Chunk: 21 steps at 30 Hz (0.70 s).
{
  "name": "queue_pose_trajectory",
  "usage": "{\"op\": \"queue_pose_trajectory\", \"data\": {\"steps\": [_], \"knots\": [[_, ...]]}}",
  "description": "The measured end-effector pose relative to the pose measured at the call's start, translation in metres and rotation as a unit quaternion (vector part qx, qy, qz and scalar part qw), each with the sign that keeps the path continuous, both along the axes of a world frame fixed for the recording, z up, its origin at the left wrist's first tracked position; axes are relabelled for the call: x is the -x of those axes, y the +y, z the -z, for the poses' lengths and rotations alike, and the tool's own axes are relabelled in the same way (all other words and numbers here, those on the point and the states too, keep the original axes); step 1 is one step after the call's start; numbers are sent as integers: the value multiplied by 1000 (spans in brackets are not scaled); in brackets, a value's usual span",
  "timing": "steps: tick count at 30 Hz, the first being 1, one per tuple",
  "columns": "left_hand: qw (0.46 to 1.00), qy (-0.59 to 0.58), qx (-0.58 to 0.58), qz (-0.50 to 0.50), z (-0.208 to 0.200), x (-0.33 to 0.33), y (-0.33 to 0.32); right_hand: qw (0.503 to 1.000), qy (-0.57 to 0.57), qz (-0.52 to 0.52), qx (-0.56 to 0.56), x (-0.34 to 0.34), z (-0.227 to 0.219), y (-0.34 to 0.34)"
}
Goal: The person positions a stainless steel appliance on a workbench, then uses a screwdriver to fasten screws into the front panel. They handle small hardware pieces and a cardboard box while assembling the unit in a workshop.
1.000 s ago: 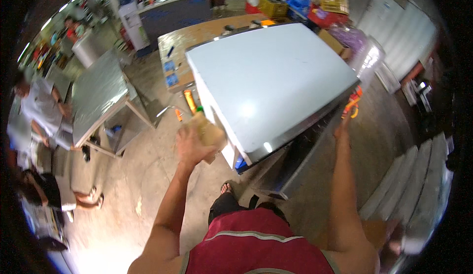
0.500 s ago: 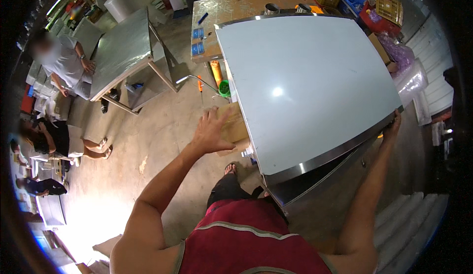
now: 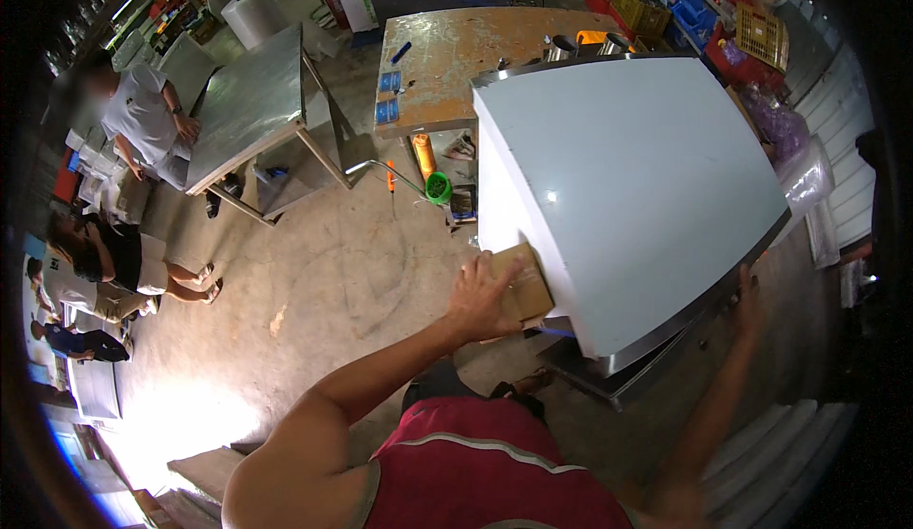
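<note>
A large, pale grey-white box-like cabinet [image 3: 647, 168] with a shiny metal-trimmed edge fills the right side in front of me, its white side facing left. My left hand [image 3: 480, 303] is closed on a brown cardboard box [image 3: 529, 287], fingers over its top, beside the lower part of that side. At the near right edge, my right hand [image 3: 747, 306] has its fingertips against the trim; part of its grip is hidden and it is slightly blurred. Below the near edge, a dark metal-edged panel [image 3: 618, 377] shows through a gap.
Behind the cabinet stands a worn wooden table [image 3: 456, 44] with metal cups [image 3: 561, 47]. On the floor are a green container [image 3: 437, 188] and an orange-handled screwdriver [image 3: 391, 177]. A person [image 3: 147, 111] stands by a metal table [image 3: 252, 101]; bubble wrap [image 3: 804, 168] lies right.
The cabinet has shifted right, revealing more of its white side. My left hand and the cardboard box have moved right and nearer to me. My right hand has slid nearer along the edge.
</note>
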<state>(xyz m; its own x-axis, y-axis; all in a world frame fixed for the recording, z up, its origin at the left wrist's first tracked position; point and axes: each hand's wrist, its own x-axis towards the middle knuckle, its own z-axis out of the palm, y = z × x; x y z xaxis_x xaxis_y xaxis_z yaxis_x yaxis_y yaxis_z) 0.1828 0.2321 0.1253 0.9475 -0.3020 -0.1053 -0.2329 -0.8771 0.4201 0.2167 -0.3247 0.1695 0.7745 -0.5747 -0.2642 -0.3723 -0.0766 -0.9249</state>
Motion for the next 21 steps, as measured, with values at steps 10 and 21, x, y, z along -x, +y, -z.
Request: {"op": "queue_pose_trajectory", "data": {"steps": [10,21], "knots": [[972,-10,88,216,37,0,-86,994,9,86,74,-1,-19,8],[993,66,75,70,75,12,-53,997,48,56,9,-41,-28,-104]]}}
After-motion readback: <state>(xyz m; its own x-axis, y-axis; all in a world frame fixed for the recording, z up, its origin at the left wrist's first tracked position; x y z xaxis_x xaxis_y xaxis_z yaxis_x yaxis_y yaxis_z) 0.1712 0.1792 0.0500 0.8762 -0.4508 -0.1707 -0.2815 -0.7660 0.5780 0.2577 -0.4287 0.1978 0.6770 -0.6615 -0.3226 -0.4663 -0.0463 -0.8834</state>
